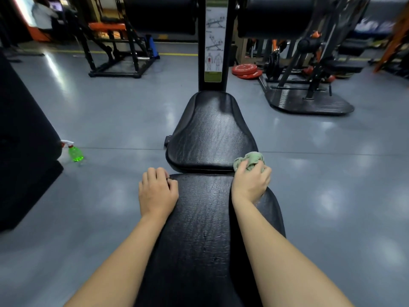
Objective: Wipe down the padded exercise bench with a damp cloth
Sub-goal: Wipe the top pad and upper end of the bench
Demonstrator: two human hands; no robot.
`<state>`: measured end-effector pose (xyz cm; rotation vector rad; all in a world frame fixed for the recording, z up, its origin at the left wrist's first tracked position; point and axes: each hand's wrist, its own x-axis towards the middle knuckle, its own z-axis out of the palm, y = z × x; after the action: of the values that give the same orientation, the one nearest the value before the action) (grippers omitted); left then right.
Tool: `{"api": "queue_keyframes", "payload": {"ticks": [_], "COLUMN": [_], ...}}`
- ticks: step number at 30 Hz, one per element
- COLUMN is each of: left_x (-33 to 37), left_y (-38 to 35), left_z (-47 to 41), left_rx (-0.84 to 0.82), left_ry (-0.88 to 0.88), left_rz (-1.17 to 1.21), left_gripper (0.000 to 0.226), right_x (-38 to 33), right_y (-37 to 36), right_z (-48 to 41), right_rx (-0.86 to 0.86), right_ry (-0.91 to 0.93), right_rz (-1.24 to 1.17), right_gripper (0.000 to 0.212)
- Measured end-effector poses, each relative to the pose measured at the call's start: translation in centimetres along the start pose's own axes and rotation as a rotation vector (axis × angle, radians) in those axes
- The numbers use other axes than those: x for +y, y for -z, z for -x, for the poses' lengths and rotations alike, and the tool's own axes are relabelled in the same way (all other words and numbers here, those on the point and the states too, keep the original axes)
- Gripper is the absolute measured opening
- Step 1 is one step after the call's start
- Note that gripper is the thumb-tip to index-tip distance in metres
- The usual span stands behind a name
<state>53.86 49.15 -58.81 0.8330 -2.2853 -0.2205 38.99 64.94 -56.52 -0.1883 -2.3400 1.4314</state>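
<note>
The black padded bench runs away from me down the middle: a long back pad (199,218) near me and a seat pad (210,134) beyond the gap. My right hand (251,182) grips a crumpled pale green cloth (251,159) at the right edge, where the two pads meet. My left hand (158,191) rests on the far left corner of the back pad, its fingers curled over the edge.
A green spray bottle (74,151) stands on the grey floor to the left, beside a large black block (24,138). The bench's upright post (213,41) carries an instruction label. Red weight plates (245,70) and black machine frames (309,100) lie beyond.
</note>
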Motion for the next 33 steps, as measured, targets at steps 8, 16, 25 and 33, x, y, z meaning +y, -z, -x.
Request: {"api": "queue_keyframes", "payload": {"ticks": [8, 16, 25, 33], "left_x": [3.4, 7.6, 7.2, 7.0], "left_y": [0.5, -4.9, -6.9, -6.3], "left_z": [-7.9, -15.1, -14.9, -18.2], "left_rx": [-0.059, -0.155, -0.017, -0.089], "left_ry": [-0.096, 0.025, 0.090, 0.263], "left_rz": [0.046, -0.107, -0.081, 0.097], "left_gripper": [0.011, 0.037, 0.036, 0.021], "right_x": [0.9, 1.4, -5.3, -12.4], "right_y": [-0.6, -1.2, -8.5, -15.8], "right_z": [0.4, 0.1, -10.1, -13.4], "right_rx": [-0.014, -0.062, -0.426, -0.446], "right_ry": [0.287, 0.521, 0.881, 0.994], "right_rz": [0.192, 0.307, 0.410, 0.665], "right_gripper": [0.048, 0.041, 0.046, 0.078]}}
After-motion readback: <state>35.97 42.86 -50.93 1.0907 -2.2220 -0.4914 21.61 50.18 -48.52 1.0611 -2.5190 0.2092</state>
